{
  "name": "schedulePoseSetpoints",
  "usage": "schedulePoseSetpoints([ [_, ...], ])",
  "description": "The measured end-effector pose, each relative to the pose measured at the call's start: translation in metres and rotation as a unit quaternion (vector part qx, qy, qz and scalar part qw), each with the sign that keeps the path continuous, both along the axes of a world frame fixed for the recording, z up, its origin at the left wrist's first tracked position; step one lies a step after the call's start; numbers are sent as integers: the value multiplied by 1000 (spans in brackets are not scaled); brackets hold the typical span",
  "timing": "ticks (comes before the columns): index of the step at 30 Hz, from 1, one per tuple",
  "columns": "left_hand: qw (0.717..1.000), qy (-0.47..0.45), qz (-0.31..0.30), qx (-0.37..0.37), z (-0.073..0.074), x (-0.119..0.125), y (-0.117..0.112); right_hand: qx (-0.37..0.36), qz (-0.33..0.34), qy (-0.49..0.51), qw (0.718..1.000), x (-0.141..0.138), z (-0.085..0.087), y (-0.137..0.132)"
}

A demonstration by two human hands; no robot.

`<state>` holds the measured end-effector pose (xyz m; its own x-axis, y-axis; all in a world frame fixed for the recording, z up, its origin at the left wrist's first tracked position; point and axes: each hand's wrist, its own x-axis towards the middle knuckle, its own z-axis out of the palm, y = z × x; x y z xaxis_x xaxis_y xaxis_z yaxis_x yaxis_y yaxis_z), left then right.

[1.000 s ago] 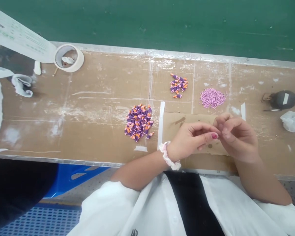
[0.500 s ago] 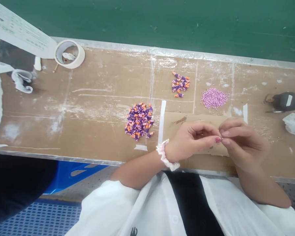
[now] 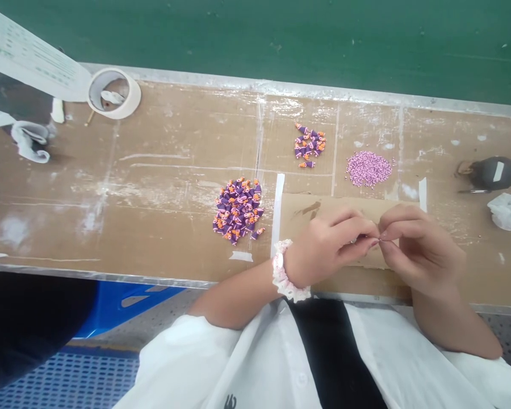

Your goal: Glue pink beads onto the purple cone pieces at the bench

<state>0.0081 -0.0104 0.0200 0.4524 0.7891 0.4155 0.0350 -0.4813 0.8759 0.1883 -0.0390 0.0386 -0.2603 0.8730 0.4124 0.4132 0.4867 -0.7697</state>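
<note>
Above the near edge of the table (image 3: 153, 187), over a taped cardboard sheet (image 3: 298, 211), the left hand (image 3: 323, 247) and the right hand (image 3: 421, 250) meet fingertip to fingertip. Both are pinched almost closed on something very small — too small to tell what it is. It sits exactly where the two pinches touch. To the left, near the left hand, lies a big pile of purple-orange pieces (image 3: 237, 210); farther away are a small pile of the same pieces (image 3: 309, 145) and a heap of pink beads (image 3: 368, 168). Bare table remains to the left, up to the tape roll (image 3: 113, 94) at the far edge.
</note>
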Motion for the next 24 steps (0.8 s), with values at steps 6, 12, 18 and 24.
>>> schedulePoseSetpoints([
  [6, 996, 50, 8, 68, 0, -2, 1, -56, 29, 5, 998, 3, 3, 1],
  [12, 992, 79, 24, 96, 1, -1, -1, -73, 23, -2, 997, 2, 6, 4],
  [18, 984, 80, 38, 152, 1, -1, 1, -88, 31, -7, 996, 4, 5, 4],
  [24, 992, 55, 27, 108, 0, 1, -1, -76, 55, -8, 996, 4, 5, 5],
])
